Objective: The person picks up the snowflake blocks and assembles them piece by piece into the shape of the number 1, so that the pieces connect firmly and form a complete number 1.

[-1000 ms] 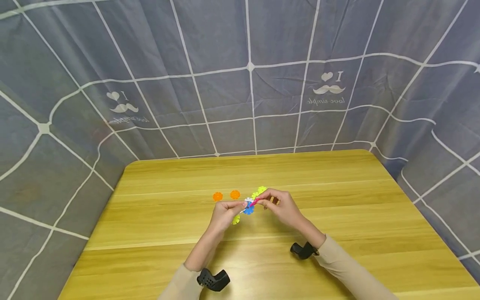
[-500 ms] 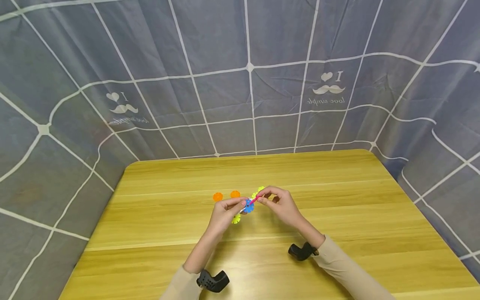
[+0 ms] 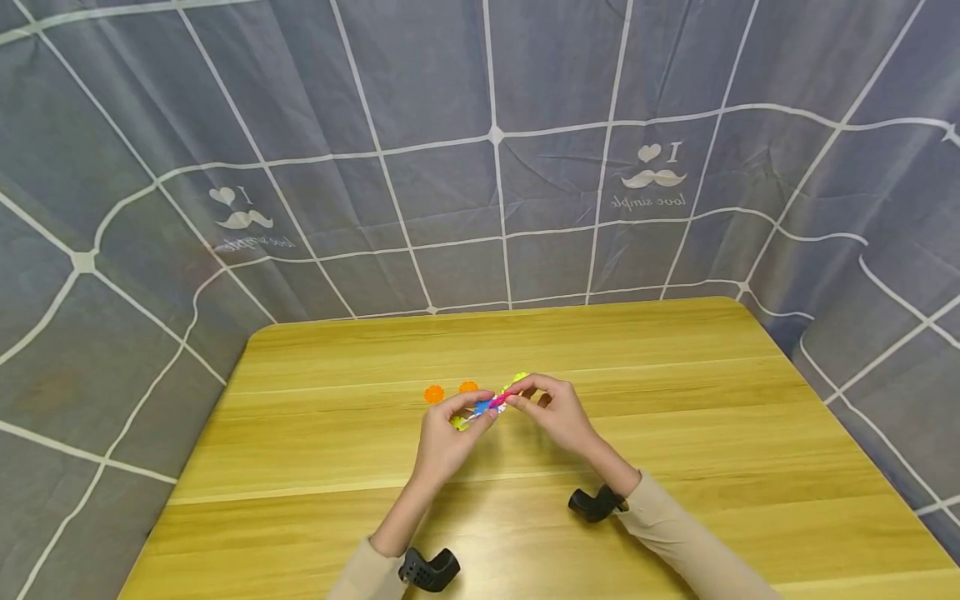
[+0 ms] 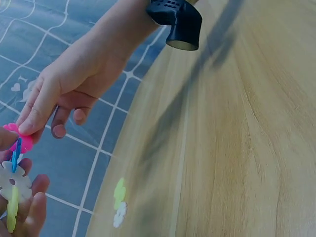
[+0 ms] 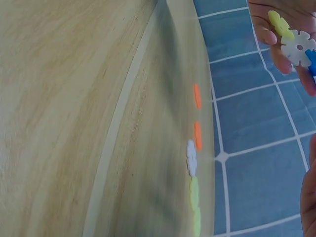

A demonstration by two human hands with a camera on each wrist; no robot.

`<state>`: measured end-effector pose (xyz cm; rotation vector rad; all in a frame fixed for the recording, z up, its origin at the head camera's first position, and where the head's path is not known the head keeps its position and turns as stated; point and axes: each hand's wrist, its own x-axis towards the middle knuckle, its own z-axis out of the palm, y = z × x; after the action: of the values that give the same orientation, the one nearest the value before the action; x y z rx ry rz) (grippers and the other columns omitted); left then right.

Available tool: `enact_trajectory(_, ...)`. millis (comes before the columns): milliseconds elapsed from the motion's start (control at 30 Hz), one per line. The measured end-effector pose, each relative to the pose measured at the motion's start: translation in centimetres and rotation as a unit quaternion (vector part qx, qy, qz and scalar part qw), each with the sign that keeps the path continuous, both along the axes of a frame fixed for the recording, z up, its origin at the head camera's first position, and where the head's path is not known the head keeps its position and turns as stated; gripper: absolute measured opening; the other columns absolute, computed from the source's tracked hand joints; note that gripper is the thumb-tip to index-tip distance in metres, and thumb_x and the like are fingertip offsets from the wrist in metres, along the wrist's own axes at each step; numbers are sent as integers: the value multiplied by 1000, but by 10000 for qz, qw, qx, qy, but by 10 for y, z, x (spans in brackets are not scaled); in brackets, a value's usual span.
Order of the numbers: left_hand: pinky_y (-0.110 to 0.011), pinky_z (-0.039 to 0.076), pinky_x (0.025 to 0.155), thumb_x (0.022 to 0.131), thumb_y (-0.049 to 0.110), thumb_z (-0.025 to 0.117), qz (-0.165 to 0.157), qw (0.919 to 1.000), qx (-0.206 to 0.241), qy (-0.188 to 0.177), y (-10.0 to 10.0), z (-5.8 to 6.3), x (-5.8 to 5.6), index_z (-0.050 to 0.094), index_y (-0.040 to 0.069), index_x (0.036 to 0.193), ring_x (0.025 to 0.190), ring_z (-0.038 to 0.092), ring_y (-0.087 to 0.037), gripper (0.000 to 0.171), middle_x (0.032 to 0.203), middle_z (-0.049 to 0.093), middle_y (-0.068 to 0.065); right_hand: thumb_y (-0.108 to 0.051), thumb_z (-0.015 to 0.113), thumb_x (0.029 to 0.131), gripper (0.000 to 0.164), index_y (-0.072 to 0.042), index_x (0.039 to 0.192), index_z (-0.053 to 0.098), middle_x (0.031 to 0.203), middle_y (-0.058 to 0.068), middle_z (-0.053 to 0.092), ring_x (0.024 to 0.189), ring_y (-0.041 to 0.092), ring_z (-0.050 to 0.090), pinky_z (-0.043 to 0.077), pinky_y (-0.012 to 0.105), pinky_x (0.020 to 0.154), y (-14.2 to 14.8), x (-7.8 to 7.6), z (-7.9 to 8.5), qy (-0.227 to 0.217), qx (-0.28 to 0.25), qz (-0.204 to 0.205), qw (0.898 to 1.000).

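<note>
Above the table, my left hand [image 3: 442,437] holds a small chain of notched plastic snowflake discs. The chain has a yellow-green disc [image 5: 280,23], a white disc [image 5: 298,48] and a blue disc [image 3: 482,408], set at angles to one another. My right hand [image 3: 558,417] pinches a pink snowflake disc [image 4: 24,143] between thumb and fingers. The pink disc meets the blue one at its edge; how deep their slots engage cannot be told. In the left wrist view, the left fingers lie behind the white disc. The right wrist view shows only a sliver of my right hand.
Two orange discs [image 3: 434,393] lie apart on the wooden table [image 3: 337,450], beyond my left hand. Close by, a white disc [image 5: 191,158] and yellow-green discs [image 5: 194,192] lie in a row, partly behind my hands in the head view. A grey checked curtain [image 3: 450,192] surrounds the table.
The chain in my left hand has turned, so the blue disc shows less of its face. My left thumb has shifted, and the pink disc has moved slightly left with my right hand.
</note>
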<state>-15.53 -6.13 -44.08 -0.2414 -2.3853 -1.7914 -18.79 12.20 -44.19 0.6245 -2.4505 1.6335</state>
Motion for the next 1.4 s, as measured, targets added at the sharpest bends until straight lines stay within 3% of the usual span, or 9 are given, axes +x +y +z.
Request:
enact_trajectory(133,-22,48,61,81,15,77,112,9996,-95,224,0,-2,0,76,13,96,74,62,-11,15,97,74,-4,-7,70,86,7,-6,92,72,89,10,71,72,11,55,42,24,52,0,-7,-15,62,-142,32,9999)
enact_trajectory(300,-23,49,61,82,16,76,221,9994,-115,253,1,-4,-1,76,14,90,73,62,-11,9,91,75,-1,-9,71,86,7,-8,93,73,88,8,71,71,6,54,42,24,52,-1,-7,-16,87,-181,42,9998)
enact_trajectory(533,-22,50,69,83,20,76,267,9995,57,182,0,-6,-2,76,12,93,78,63,-11,13,94,74,-2,-3,69,86,8,-2,94,72,89,15,71,67,7,51,41,21,50,-4,-7,-14,-7,-152,124,9998)
enact_trajectory(767,-22,50,68,83,19,76,397,9988,128,262,-4,-12,-2,76,11,92,76,62,-11,12,93,75,-5,-14,70,88,10,-8,95,73,92,9,72,68,10,51,36,17,48,-3,-8,-12,-191,-140,95,9997)
enact_trajectory(967,-20,49,66,82,11,76,619,9979,179,104,-8,-17,2,75,6,93,75,62,-15,12,94,75,-10,-19,69,90,15,-7,98,72,89,5,70,74,8,54,37,18,47,5,-15,-19,-128,-11,114,9999)
enact_trajectory(1233,-20,48,67,83,3,73,670,9976,191,-47,-11,9,17,75,1,92,73,59,-9,10,93,75,-12,-21,63,94,18,-8,103,72,98,5,72,82,10,57,43,21,60,19,-30,-30,-190,281,-107,9994)
enact_trajectory(1400,-20,47,66,83,4,73,686,9975,162,-77,-15,11,20,75,1,92,73,60,-8,10,94,75,-12,-23,59,97,21,-11,104,73,104,6,73,90,17,58,44,25,74,24,-36,-33,-272,448,-65,9986)
